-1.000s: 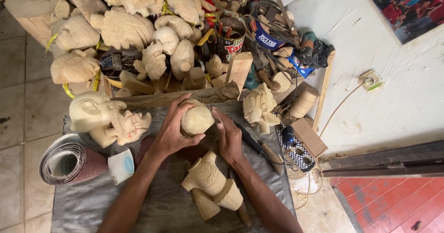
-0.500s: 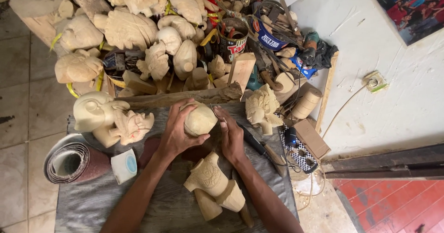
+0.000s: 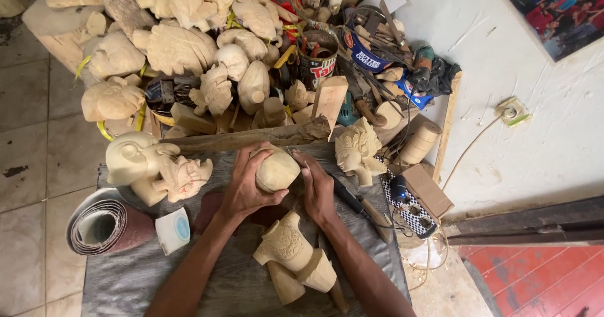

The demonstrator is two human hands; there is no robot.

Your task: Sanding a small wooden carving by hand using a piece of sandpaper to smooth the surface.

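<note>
Rounded pale wood carving [image 3: 277, 169] up off the grey worktop [image 3: 126, 279], centre of the scene, just near of the long rough plank [image 3: 251, 138]. Left hand [image 3: 244, 188] wrapped round its left side, clamped on it, fingers curled over the top. Right hand [image 3: 318, 188] pressed flat against the right flank, fingers together (whether something thin sits under the palm, cannot tell). Surface smooth and bare, no cut detail showing, so shaping looks well along and finer work left. Both forearms angled in from the near edge, wrists bent toward each other. Patterned carved piece [image 3: 292, 254] lying just near of the hands; sandpaper roll [image 3: 104, 226] at near left; finished figure carvings [image 3: 154, 166] at left.
</note>
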